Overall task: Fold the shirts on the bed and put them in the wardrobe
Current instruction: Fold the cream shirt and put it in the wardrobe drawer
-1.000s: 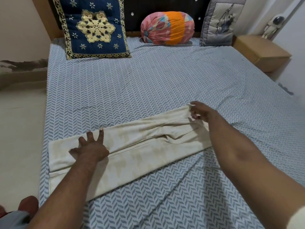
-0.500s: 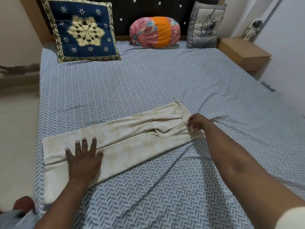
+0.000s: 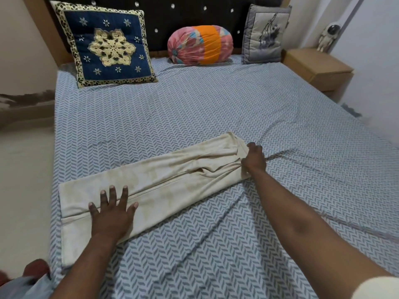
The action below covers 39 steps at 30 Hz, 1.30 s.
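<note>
- Head view, first entry: shirt [image 3: 164, 186], cream, folded into a long narrow strip; lies aslant on the near left part of the bed [image 3: 194, 108], over a blue-and-white herringbone sheet.
- Left grip [image 3: 112, 216]: palm down, fingers straight and spread; presses flat on the strip's near end; clasps nothing.
- Right grip [image 3: 253, 159]: fingers curled round the bunched cloth at the strip's far end.
- Headboard end: navy embroidered cushion [image 3: 108, 46]; pink-and-orange bolster [image 3: 200, 45]; grey cushion [image 3: 266, 33]; all well apart from the shirt.
- Right of the bed: wooden nightstand [image 3: 317, 67]; white astronaut figure [image 3: 328, 37] at its far side.
</note>
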Each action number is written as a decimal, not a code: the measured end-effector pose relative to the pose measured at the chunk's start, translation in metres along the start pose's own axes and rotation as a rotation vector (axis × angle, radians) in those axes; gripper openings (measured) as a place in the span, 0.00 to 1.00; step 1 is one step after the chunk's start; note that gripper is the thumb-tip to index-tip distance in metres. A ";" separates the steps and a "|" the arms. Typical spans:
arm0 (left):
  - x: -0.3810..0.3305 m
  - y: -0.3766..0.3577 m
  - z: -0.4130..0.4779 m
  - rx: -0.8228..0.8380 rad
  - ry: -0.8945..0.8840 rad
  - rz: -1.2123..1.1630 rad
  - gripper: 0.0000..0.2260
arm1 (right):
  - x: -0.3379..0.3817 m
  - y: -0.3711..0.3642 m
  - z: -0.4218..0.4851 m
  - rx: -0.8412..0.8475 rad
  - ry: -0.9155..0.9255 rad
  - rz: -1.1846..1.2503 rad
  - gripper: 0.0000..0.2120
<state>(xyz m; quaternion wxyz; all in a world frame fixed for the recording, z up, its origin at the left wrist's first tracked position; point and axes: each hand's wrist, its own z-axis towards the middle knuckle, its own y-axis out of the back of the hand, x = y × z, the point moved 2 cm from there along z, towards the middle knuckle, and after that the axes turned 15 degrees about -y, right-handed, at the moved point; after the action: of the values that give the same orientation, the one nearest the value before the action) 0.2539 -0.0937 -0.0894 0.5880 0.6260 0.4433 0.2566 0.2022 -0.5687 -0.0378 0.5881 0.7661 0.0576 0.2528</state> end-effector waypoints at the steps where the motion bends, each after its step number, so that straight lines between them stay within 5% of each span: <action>1: 0.000 -0.001 0.000 0.019 0.003 0.000 0.32 | 0.005 0.000 -0.008 -0.087 0.059 0.020 0.25; 5: 0.001 -0.003 -0.005 -0.019 -0.023 0.009 0.34 | 0.008 -0.022 -0.024 -0.074 0.358 -0.125 0.19; 12: 0.014 -0.013 -0.008 -0.045 -0.137 0.087 0.34 | -0.007 -0.025 -0.014 0.145 0.180 0.115 0.19; 19: 0.007 -0.006 -0.025 -0.275 -0.132 0.120 0.28 | -0.007 -0.032 -0.052 -0.104 0.433 0.119 0.15; 23: 0.012 -0.005 -0.052 -0.279 0.023 0.038 0.29 | 0.031 -0.050 -0.106 0.175 0.612 0.097 0.11; 26: 0.028 -0.001 -0.070 -0.253 0.107 -0.068 0.26 | 0.054 -0.060 -0.134 0.311 0.732 0.024 0.19; 29: 0.040 -0.006 -0.083 -0.193 0.047 -0.067 0.27 | 0.070 -0.071 -0.135 0.292 0.656 -0.132 0.22; 34: 0.044 -0.011 -0.083 -0.163 0.021 -0.022 0.27 | 0.093 -0.066 -0.133 0.194 0.530 -0.256 0.07; 39: 0.046 -0.011 -0.084 -0.324 0.037 0.017 0.22 | 0.094 -0.065 -0.132 0.226 0.470 -0.147 0.07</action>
<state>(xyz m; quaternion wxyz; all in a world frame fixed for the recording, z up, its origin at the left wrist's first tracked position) 0.2026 -0.0123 -0.0941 0.6710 0.5219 0.4012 0.3412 0.2373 -0.3977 -0.0447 0.4861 0.7410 0.2760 0.3722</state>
